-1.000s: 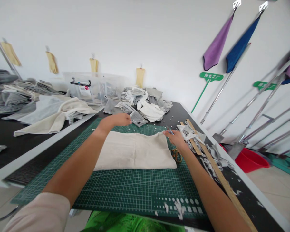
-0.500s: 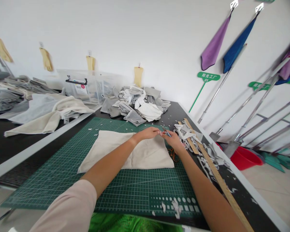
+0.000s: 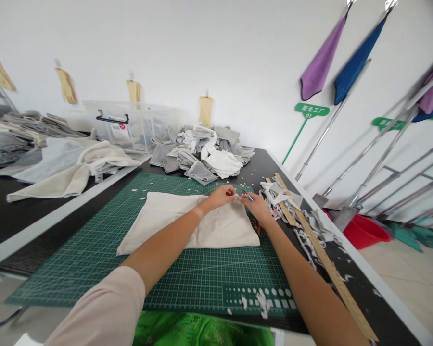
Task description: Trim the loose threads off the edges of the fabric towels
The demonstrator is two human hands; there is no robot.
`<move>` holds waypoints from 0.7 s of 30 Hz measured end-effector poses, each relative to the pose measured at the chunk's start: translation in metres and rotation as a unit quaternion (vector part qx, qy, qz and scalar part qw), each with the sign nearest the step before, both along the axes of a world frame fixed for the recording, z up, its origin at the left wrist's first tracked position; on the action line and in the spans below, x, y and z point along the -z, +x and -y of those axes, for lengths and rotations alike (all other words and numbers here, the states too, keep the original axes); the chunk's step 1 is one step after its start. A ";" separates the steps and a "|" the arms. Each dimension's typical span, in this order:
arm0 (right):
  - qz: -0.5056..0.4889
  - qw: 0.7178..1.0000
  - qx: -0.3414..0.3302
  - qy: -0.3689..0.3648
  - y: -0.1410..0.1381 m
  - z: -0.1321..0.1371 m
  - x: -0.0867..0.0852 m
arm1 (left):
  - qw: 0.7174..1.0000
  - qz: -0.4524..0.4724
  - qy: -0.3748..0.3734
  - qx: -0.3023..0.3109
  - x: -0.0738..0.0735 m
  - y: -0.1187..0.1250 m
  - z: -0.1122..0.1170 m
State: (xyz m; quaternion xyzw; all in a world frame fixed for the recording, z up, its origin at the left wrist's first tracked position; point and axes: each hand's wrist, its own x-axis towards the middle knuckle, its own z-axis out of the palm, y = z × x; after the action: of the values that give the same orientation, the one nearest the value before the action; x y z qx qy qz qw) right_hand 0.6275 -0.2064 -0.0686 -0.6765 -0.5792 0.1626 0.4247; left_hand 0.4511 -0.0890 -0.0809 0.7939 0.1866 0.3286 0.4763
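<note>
The person stands at a long black worktable with both bare hands brought together at about 12 o'clock on a folded beige cloth [image 3: 191, 223]. That cloth lies flat on a green cutting mat [image 3: 202, 283], near the mat's far edge. The left hand [image 3: 221, 196] rests at the cloth's top edge, its fingers curled; I can't tell whether they grip anything. The right hand [image 3: 256, 207] is just beside it, and its fingertips pinch a small steel-and-blue hand tool [image 3: 247, 196], too small to identify exactly. A pale pink sleeve [image 3: 101, 307] covers the left upper arm.

Orange-handled scissors [image 3: 256, 227] lie partly hidden beneath the right hand, at the mat's 3 o'clock edge. Beyond them, at 2 o'clock, is a tangle of white and grey fabric strips [image 3: 279, 194], with a long wooden ruler [image 3: 332, 269] running along the table's right side. A heap of grey and white offcuts [image 3: 202, 154] sits at 12 o'clock, just past the mat, and a clear plastic bin [image 3: 122, 127] stands behind folded cloths [image 3: 68, 168] at 10 o'clock. At 3 o'clock, a red basin [image 3: 364, 230] sits on the floor below wall-hung purple and blue cloths [image 3: 323, 55].
</note>
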 end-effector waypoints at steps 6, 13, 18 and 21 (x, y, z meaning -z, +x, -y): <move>0.025 1.000 0.008 -0.007 0.002 -0.002 0.004 | 0.998 -0.042 0.032 -0.033 0.000 -0.002 -0.001; 0.021 0.999 0.032 0.004 0.005 -0.004 0.007 | 0.995 0.029 -0.091 0.025 -0.003 -0.003 -0.003; 0.019 1.000 0.021 0.010 0.005 -0.004 0.007 | 0.996 0.042 -0.078 -0.006 -0.003 -0.003 -0.004; 0.027 0.999 0.022 0.004 0.004 -0.004 0.006 | 0.995 0.034 -0.087 -0.017 -0.002 -0.004 -0.003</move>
State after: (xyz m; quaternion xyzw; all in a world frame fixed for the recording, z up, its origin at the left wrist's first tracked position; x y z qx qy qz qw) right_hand 0.6317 -0.2028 -0.0750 -0.6915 -0.5762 0.1326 0.4150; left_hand 0.4470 -0.0856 -0.0789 0.7346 0.2115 0.3462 0.5438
